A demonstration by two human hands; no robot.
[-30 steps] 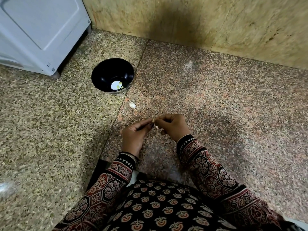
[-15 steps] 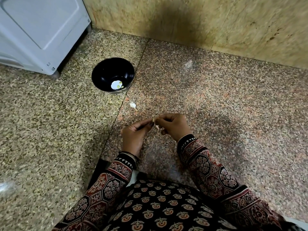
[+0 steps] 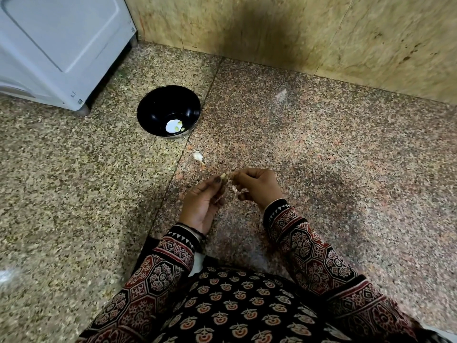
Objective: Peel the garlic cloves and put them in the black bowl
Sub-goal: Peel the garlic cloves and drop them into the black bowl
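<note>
A small garlic clove (image 3: 224, 181) is pinched between my left hand (image 3: 204, 204) and my right hand (image 3: 257, 186), just above the speckled stone floor. White bits of skin (image 3: 234, 189) hang below the fingers of my right hand. The black bowl (image 3: 168, 111) stands on the floor up and to the left of my hands, with a few pale peeled pieces (image 3: 175, 126) at its bottom. Another unpeeled clove (image 3: 198, 156) lies on the floor between the bowl and my hands.
A white appliance (image 3: 61, 45) stands at the top left, close to the bowl. A tan stone wall (image 3: 321, 33) runs along the back. My patterned lap (image 3: 235, 305) fills the bottom of the view.
Both hands stay together on the clove with only slight finger movement. The view has shifted a little.
</note>
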